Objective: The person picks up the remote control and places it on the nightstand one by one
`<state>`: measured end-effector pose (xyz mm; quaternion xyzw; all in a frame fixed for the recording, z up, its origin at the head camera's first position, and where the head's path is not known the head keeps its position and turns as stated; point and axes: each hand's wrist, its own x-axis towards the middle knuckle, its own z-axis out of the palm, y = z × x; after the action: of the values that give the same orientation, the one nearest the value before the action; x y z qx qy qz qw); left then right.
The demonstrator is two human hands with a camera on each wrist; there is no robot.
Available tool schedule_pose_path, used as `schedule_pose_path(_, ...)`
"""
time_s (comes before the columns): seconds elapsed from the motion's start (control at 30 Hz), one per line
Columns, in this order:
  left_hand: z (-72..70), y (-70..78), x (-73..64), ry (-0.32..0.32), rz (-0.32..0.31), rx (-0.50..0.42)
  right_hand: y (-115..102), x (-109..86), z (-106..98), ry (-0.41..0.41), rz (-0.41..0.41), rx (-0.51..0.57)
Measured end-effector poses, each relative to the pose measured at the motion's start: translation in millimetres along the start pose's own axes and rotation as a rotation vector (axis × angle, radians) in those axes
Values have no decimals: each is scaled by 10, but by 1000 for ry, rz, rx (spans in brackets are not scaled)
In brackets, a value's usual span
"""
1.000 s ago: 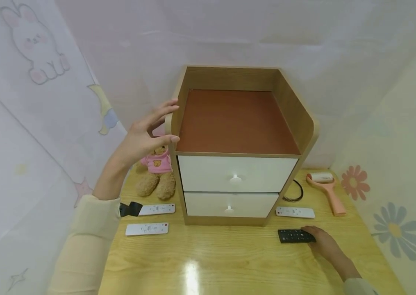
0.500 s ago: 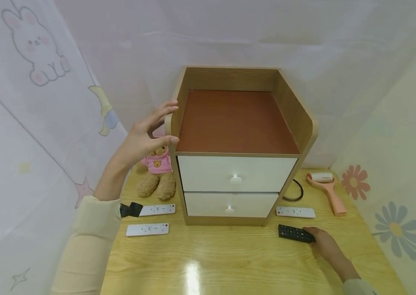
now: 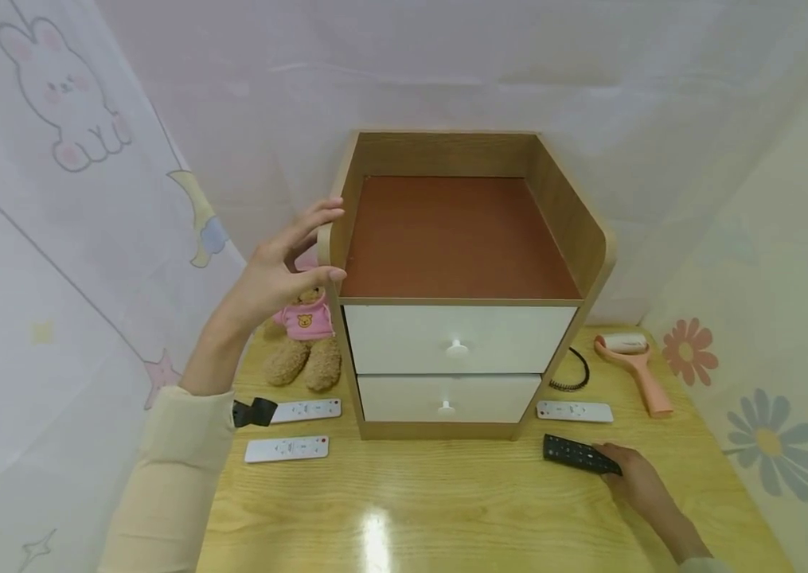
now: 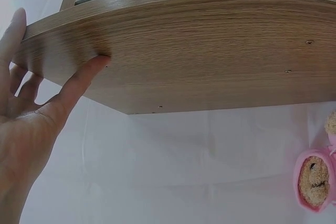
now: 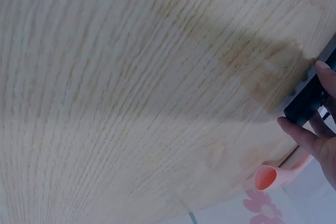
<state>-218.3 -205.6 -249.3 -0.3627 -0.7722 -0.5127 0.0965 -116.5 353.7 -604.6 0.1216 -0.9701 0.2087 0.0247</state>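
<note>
My left hand [image 3: 267,274] holds the left side panel of a small wooden cabinet [image 3: 461,301] with two white drawers. In the left wrist view, one finger presses the panel's outer face [image 4: 210,51] and another digit reaches over its edge. My right hand [image 3: 640,481] grips the right end of a black remote control [image 3: 575,454] low over the table, to the right of the cabinet. The right wrist view shows thumb and fingers around the remote control [image 5: 307,103], part of which lies outside that frame. Both drawers are closed.
Two white remotes [image 3: 287,449] [image 3: 306,410] lie left of the cabinet, near a teddy bear [image 3: 306,342] in pink. Right of it are another white remote [image 3: 574,411], a black coiled band [image 3: 571,386] and an orange lint roller [image 3: 640,374]. The cabinet's top tray [image 3: 457,239] is walled on three sides.
The black remote control has turned so its left end tilts away from me, and my right hand has shifted slightly right with it. My left hand stays on the cabinet.
</note>
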Motion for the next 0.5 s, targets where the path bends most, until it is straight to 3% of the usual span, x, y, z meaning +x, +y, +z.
schedule_pose_path(0.2,17,-7,10,-4,-1,-16,-94,-58,-180,40,36,13)
schedule_pose_path(0.5,24,12,18,-12,-3,-2,-245,15,-509,306,-103,-60)
